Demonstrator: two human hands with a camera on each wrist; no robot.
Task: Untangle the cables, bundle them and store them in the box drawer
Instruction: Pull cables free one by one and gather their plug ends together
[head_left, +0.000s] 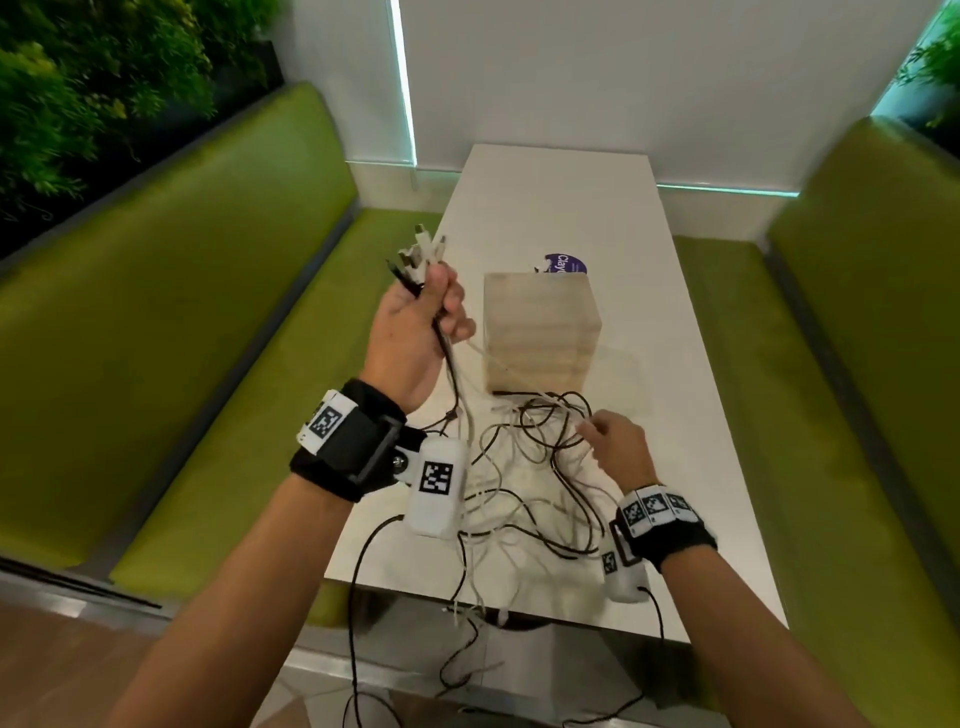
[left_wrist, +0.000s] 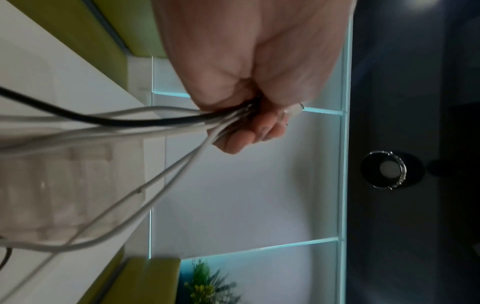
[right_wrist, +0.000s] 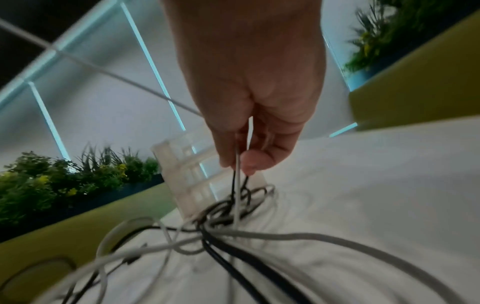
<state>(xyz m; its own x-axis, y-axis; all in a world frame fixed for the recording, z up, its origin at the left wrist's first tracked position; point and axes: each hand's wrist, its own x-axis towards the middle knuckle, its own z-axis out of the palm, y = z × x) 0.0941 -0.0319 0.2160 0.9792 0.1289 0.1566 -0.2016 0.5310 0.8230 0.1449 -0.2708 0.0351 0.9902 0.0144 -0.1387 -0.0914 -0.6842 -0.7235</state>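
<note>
Left hand (head_left: 415, 317) raised above the tabletop's (head_left: 675, 415) left edge, fingers curling tight round a bunch of cable ends: plugs (head_left: 421, 249) fanning out above the fist, roughly five or six, exact count hard to tell. Gripping both white and black cables (left_wrist: 145, 125) in the left wrist view, one black strand and several white ones trailing out of the fist.

Right hand (head_left: 618, 447) hanging low over the tangle, thumb and forefinger pinching a single thin white strand (right_wrist: 237, 185), other fingers loosely curling behind. Strand running straight down from the pinch into the knot.

Cables (head_left: 524, 467) lying in one loose tangle on the near half of the tabletop, black and white loops crossing each other, number of separate cables impossible to tell. Some strands spilling over the near edge and dangling toward the floor (head_left: 467, 675).

One translucent drawer box (head_left: 540, 332) standing upright just beyond the tangle, cable loops touching its base. One purple round label (head_left: 569, 264) peeking out behind the box.

Two green benches (head_left: 182, 312) flanking the tabletop, one on each side. Plants (head_left: 78, 93) lining the ledge behind the left bench.
</note>
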